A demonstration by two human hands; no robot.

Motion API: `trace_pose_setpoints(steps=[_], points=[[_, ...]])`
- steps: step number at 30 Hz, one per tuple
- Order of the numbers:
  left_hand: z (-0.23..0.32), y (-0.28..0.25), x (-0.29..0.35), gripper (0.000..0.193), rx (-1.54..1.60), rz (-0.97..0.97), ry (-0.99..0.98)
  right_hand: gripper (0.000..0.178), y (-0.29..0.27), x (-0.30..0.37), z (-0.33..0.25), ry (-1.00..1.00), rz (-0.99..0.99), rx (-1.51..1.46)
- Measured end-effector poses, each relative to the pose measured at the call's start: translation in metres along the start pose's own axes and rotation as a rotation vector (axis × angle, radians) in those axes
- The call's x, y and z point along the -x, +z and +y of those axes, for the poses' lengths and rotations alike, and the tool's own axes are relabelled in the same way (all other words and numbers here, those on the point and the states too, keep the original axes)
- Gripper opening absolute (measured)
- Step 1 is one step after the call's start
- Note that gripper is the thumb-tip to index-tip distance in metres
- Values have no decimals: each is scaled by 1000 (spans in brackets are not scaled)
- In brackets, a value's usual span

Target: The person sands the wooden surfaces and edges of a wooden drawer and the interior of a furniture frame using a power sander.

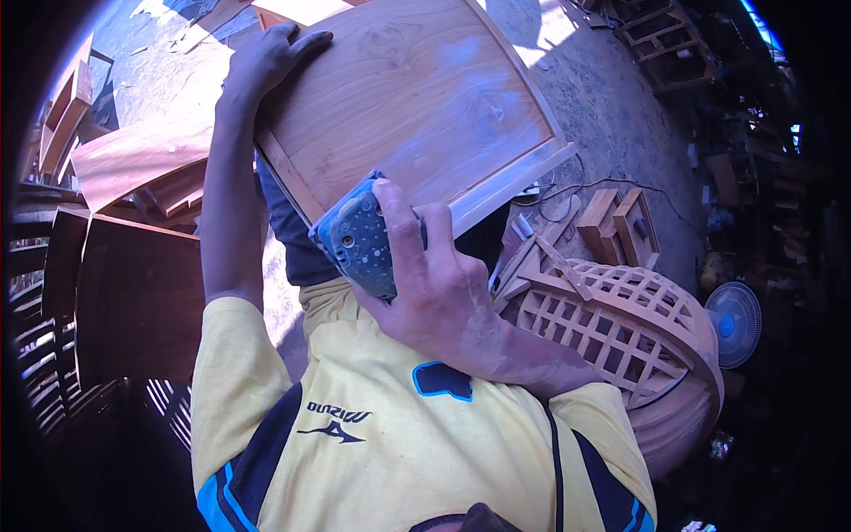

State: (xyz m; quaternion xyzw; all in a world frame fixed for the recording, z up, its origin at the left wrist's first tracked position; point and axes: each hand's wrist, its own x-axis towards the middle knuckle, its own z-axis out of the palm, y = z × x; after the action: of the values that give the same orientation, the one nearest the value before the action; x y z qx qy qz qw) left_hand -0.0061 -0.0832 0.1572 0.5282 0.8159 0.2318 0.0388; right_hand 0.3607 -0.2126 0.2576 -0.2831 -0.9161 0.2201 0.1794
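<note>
A framed wooden panel (390,97) lies tilted across my lap, its pale grain dusted white toward the right. My right hand (434,275) is wrapped around a blue, speckled electric sander (359,239) at the panel's near left corner. Part of the sander's body is hidden under my fingers. At the panel's far left edge, my left hand (277,60) grips the frame, one digit lying over the face and the other fingers mostly out of sight.
To the right stands a curved wooden lattice piece (612,328), with a blue fan (734,324) beyond it. Small wooden boxes (616,223) sit near a thin cord on the floor. Dark brown wooden furniture (137,301) stands close on my left.
</note>
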Motion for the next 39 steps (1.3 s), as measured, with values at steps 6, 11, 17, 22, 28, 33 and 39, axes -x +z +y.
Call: trace_pose_setpoints(steps=[6, 11, 17, 22, 28, 33, 39], points=[[3, -15, 1, 85, -21, -92, -22, 94, -26, -8, 45, 147, 64, 160], [14, -20, 3, 81, -37, -88, -11, 86, -76, -27, 148, 105, 274, 302], [17, -14, 3, 76, -12, -80, -43, 86, -81, -28, 136, 116, 227, 169], [14, -16, 3, 67, -14, -83, 9, 89, -70, -24, 119, 30, 132, 95], [16, -20, 8, 64, -14, -47, 20, 81, -117, -48, 205, 142, 256, 244], [29, -20, 7, 65, 26, -83, -6, 79, -146, -78, 254, 149, 175, 245], [34, -27, 18, 62, -96, -72, -38, 80, -135, -121, 247, 125, 104, 226]])
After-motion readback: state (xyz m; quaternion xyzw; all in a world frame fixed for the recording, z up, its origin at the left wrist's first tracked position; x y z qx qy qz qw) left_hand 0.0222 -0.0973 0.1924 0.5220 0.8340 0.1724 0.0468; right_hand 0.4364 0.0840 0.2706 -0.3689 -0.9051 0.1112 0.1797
